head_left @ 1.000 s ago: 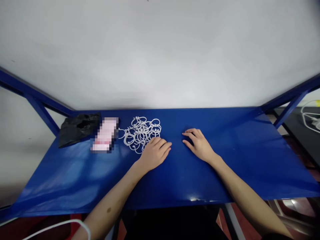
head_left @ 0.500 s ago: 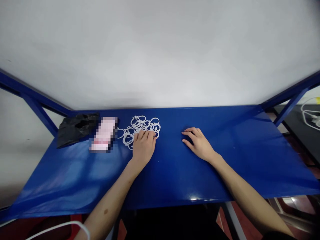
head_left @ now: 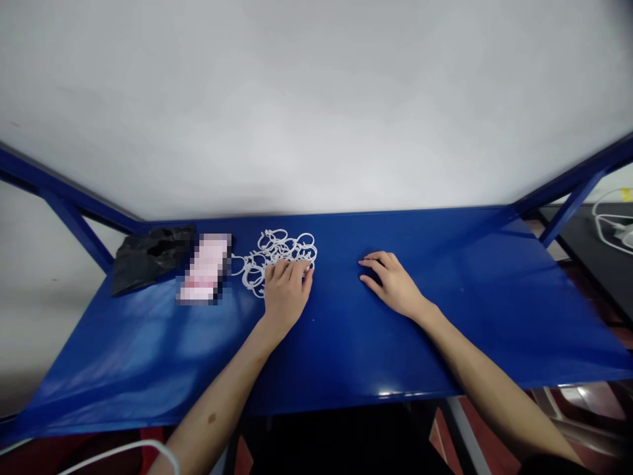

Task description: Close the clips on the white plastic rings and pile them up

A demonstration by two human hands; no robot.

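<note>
A pile of several white plastic rings [head_left: 277, 254] lies on the blue table [head_left: 346, 343] toward the back, left of centre. My left hand [head_left: 285, 293] rests on the near part of the pile, fingers stretched flat over the rings. To the right, my right hand [head_left: 393, 284] lies flat on the bare table surface with its fingers apart and nothing in it, a hand's width away from the rings.
A blurred pink flat object [head_left: 205, 267] lies just left of the rings, and a crumpled black plastic bag [head_left: 148, 257] sits at the back left corner. Blue frame struts [head_left: 74, 218] rise at both sides. A white cable [head_left: 613, 227] lies beyond the right edge.
My left hand has moved left and forward from the bare table onto the pile of rings. My right hand has stayed in place.
</note>
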